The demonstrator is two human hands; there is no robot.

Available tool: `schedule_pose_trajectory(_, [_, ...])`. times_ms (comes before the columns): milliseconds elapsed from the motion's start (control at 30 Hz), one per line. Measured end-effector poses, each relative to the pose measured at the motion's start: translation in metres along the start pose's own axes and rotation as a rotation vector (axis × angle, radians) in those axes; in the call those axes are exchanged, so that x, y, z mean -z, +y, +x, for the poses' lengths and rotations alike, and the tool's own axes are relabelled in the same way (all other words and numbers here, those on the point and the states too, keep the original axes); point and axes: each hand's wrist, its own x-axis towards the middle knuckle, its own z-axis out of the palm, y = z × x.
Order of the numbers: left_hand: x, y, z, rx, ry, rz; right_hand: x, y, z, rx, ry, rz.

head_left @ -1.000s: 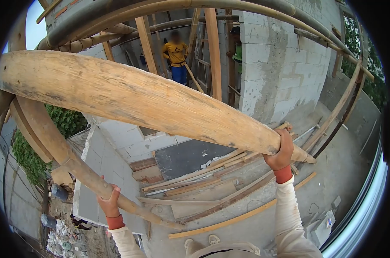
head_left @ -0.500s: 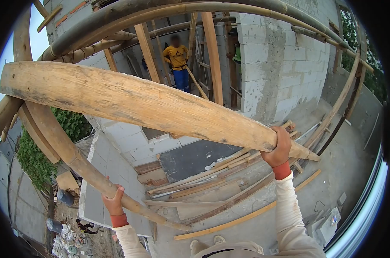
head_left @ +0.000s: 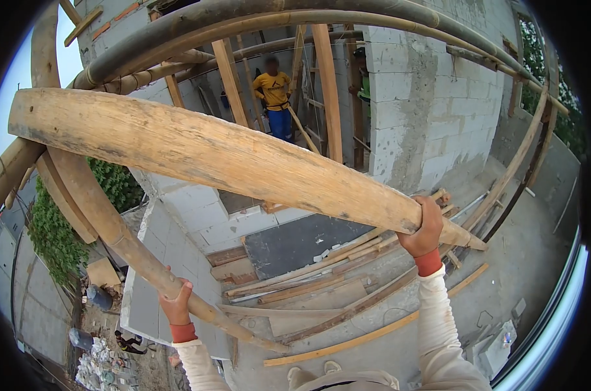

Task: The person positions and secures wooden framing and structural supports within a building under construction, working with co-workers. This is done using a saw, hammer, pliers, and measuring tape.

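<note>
A long, pale wooden plank [head_left: 224,153] runs slantwise across the view, its wide end up at the left, near crossing bamboo poles. My right hand [head_left: 424,229] is closed around the plank's lower right end. Lower left, my left hand [head_left: 177,303] grips a bamboo pole [head_left: 129,244] that slopes down from the upper left; its far fingers are hidden behind the pole. Both sleeves are light with red cuffs.
Thick bamboo rails [head_left: 243,23] cross overhead. A person in a yellow shirt [head_left: 272,90] stands among upright timbers [head_left: 328,91] behind. Below lie loose boards [head_left: 308,287], a dark panel [head_left: 302,244] and broken blocks [head_left: 491,348]. A drop to rubble [head_left: 103,368] opens at lower left.
The view has shifted a little, so the plank, the poles and the background sit slightly farther right. Both hands keep their holds.
</note>
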Motion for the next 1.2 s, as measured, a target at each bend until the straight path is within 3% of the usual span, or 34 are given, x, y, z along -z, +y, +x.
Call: schedule_pose_trajectory(1200, [-0.001,0.006,-0.001,0.02,0.0,-0.002,-0.002,0.0,-0.004,0.021,-0.006,-0.011])
